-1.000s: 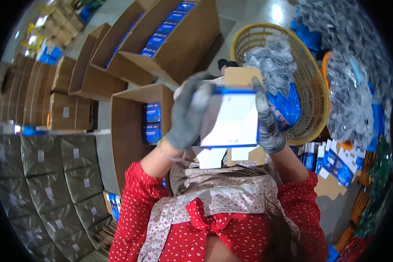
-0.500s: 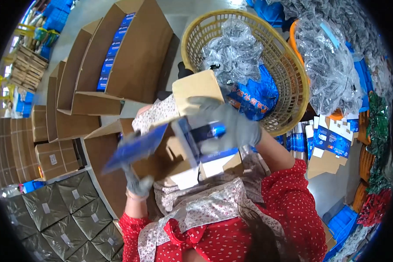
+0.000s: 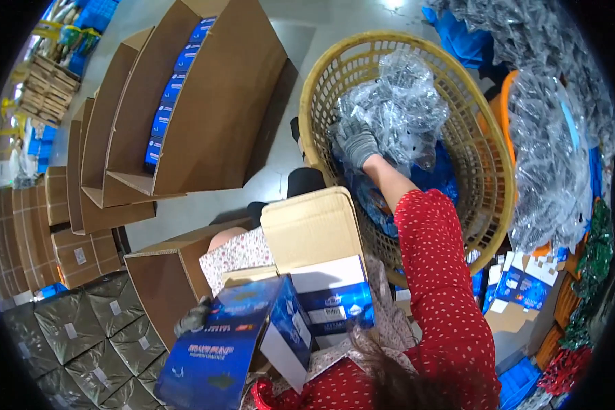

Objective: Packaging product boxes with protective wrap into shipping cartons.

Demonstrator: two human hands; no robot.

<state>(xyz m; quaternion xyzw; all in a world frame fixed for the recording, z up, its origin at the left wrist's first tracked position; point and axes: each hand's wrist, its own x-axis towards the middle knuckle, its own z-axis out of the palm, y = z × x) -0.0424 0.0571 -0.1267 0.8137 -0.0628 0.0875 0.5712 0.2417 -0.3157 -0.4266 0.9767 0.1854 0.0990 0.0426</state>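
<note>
My left hand, in a grey glove, grips the edge of an open blue cardboard box on my lap. The box's flaps stand out, one showing its white inner side. My right hand, also gloved, reaches into a yellow plastic basket. Its fingers are stretched out against a clear plastic bag whose contents I cannot make out. Beneath that lies a blue printed bag, partly hidden by my arm. Against the blue box stand a tan cardboard piece and another blue-and-white box.
Large brown cartons stand at the left, one holding a row of small blue boxes. Dark wrapped packages lie at lower left. An orange-rimmed basket heaped with clear bags and flattened blue cartons are on the right.
My right hand has left the box and reached forward into the basket. The blue box has come lower and nearer my body, with my left hand still on it. The view has shifted.
</note>
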